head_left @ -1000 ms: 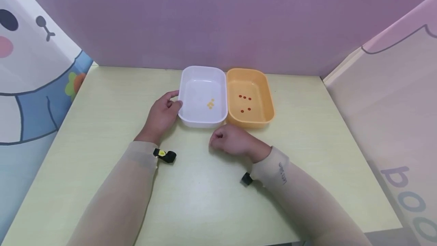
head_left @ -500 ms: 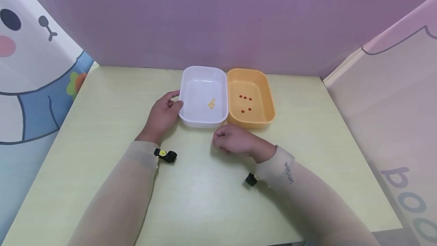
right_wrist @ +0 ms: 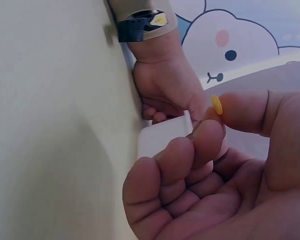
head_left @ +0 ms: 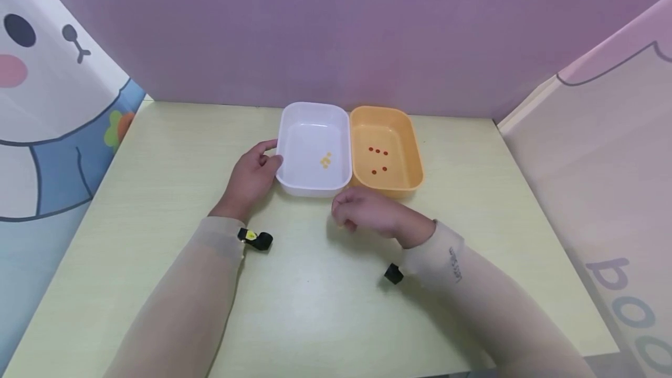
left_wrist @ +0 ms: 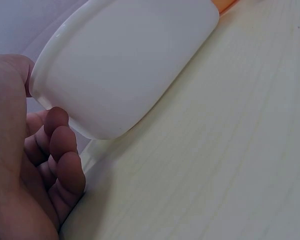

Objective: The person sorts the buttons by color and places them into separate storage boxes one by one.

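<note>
My left hand (head_left: pixel 252 177) holds the left side of a white plastic tray (head_left: pixel 299 177), thumb and index finger at its rim; in the left wrist view the other fingers curl beside its wall. Several small yellow pieces (head_left: pixel 325 161) lie inside this tray. In front of the two trays, above the table, is my right hand (head_left: pixel 367 212). Its thumb and index finger pinch one small, flat yellow piece (right_wrist: pixel 217 105), seen clearly in the right wrist view. An orange tray (head_left: pixel 415 177) with several small red pieces (head_left: pixel 378 151) stands against the white one.
The trays stand at the back of a pale wood-grain table (head_left: pixel 304 319), close to a purple wall panel (head_left: pixel 336 34). Side panels with printed cartoons (head_left: pixel 58 179) flank the table on the left and right. Each wrist wears a dark strap (head_left: pixel 255 240).
My right hand has shifted slightly right and up, its fingertips turning so the thumb shows more. The left hand still holds the white tray, and both trays stay in place.
</note>
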{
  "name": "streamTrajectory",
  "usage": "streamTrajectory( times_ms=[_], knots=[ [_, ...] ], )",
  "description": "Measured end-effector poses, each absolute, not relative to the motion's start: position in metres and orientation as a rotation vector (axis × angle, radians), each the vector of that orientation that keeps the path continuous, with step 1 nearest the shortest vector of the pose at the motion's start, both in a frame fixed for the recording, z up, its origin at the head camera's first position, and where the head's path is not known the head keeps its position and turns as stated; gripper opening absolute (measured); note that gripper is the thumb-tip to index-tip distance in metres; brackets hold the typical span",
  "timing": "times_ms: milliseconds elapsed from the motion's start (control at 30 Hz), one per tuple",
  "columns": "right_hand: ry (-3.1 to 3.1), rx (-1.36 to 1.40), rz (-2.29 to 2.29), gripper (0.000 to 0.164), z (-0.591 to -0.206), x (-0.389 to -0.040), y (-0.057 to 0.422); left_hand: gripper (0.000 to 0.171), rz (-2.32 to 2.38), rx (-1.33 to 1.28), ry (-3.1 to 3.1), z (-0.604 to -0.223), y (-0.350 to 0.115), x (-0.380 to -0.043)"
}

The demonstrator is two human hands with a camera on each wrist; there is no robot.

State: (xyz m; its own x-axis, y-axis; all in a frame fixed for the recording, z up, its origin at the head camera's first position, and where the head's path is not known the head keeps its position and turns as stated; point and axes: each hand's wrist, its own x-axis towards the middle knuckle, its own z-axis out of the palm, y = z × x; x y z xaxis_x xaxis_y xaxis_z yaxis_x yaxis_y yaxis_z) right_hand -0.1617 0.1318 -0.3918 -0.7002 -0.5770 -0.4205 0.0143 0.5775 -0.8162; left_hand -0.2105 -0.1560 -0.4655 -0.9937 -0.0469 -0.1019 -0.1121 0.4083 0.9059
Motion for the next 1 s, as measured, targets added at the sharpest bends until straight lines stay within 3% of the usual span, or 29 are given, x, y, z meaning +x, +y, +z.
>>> streamTrajectory(
  times_ms=[1000],
  knots=[
    [2.138, -0.305, -1.404, 0.025, -0.335, -0.222, 0.122, 0.054, 1.714, -0.101, 2.597, -0.473, -0.157, -0.217]
  ],
)
